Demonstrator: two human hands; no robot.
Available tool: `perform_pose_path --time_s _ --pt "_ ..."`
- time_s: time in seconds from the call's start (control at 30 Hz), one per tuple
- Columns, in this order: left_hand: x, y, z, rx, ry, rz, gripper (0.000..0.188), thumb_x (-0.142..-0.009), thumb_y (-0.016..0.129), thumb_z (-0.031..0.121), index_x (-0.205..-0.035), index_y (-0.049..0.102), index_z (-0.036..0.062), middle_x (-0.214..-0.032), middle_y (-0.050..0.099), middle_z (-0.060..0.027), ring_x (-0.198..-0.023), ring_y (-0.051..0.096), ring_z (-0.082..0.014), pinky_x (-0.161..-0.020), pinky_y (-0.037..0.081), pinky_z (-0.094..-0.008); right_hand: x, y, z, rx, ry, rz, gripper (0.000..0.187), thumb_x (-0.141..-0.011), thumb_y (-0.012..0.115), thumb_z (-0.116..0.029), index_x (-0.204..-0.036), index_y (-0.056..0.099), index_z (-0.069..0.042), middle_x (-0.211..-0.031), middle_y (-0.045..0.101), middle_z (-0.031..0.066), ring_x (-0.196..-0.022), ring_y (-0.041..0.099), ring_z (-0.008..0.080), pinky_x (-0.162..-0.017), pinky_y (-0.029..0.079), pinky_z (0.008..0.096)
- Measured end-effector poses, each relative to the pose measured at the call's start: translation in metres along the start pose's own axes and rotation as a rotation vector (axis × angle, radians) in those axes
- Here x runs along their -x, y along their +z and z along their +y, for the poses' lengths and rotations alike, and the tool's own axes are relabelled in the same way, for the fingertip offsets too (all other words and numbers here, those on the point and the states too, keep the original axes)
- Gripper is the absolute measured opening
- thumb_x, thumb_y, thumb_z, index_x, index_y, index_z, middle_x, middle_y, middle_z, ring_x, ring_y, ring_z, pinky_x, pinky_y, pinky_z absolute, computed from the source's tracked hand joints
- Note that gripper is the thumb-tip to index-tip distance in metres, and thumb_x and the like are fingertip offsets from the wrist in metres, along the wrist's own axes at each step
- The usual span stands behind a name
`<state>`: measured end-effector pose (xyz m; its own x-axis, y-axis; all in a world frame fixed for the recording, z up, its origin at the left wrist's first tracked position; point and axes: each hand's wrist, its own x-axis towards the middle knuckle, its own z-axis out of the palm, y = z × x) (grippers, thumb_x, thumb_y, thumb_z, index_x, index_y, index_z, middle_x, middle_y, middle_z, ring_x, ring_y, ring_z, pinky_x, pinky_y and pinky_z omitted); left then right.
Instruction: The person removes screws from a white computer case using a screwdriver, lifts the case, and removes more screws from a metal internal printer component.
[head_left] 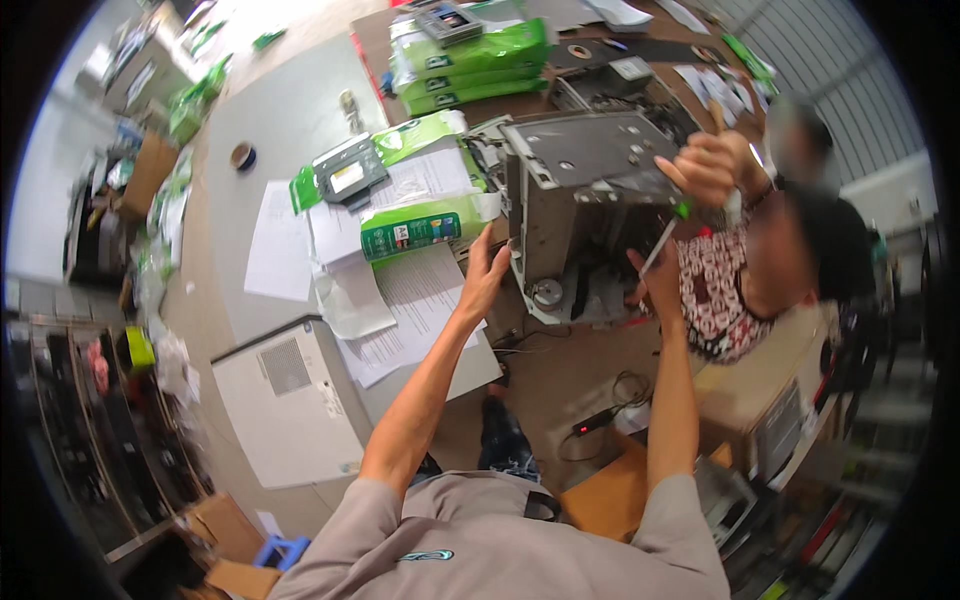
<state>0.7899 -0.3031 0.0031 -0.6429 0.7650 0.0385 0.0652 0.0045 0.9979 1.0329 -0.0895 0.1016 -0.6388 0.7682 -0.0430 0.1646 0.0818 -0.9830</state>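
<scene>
A boxy grey metal machine chassis (600, 155) is standing with its near side open, a thin pale rod (659, 245) slanting beside its near right corner.

And here's the machine frame (590, 155), right of the papers (430, 300), left hand (485, 275) just beside its left edge, right hand (660, 287) at its near right; a panel (350, 172) lies on the papers, 1 cup (243, 155) farther left on the tabletop (285, 115), packs (465, 65) stacked beyond, a co-worker (712, 290) at right.

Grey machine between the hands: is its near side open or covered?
Open: the machine shows its dark interior there, uncovered.
</scene>
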Motion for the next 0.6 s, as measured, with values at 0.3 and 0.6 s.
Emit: perform_pose_path --time_s 0.3,0.6 --pt "-0.018 0.067 0.037 0.167 -0.004 0.282 0.06 -0.1 0.054 0.049 -0.132 0.047 -0.0012 -0.124 0.053 -0.0186 -0.12 0.049 -0.0325 -0.107 0.036 -0.0409 -0.018 0.005 -0.002 0.313 0.115 0.359 0.075 -0.083 0.083 -0.016 -0.142 0.041 0.002 -0.13 0.057 0.0147 -0.115 0.055 0.0239 -0.088 0.049 0.0324" --pt "0.017 0.08 0.134 -0.071 -0.015 0.53 0.062 -0.097 0.052 0.058 -0.127 0.051 0.0036 -0.111 0.051 -0.0122 -0.107 0.046 -0.0293 -0.1 0.032 -0.0419 -0.03 -0.023 0.038 0.126 -0.112 0.384 0.058 -0.084 0.078 -0.004 -0.134 0.05 0.001 -0.128 0.059 0.0122 -0.113 0.057 0.0207 -0.098 0.049 0.0358"
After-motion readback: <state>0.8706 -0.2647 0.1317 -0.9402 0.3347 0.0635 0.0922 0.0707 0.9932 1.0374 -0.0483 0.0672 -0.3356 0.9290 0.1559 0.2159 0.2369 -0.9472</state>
